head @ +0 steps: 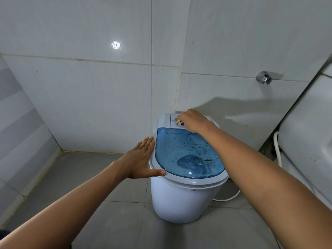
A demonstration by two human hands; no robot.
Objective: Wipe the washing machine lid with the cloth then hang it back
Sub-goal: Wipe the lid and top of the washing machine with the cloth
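A small white washing machine (181,198) stands on the floor in a tiled corner. Its translucent blue lid (186,155) is shut and speckled with dark bits. My right hand (193,120) presses a bunched pale cloth (179,122) onto the white control panel behind the lid; most of the cloth is hidden under the hand. My left hand (142,159) lies flat against the machine's left rim, fingers spread, thumb on the front edge, holding nothing.
White tiled walls close in behind and to the left. A chrome tap (263,77) sticks out of the right wall. A larger white appliance (305,133) stands at the right, with a white hose (278,151) beside it. Grey floor tiles lie in front.
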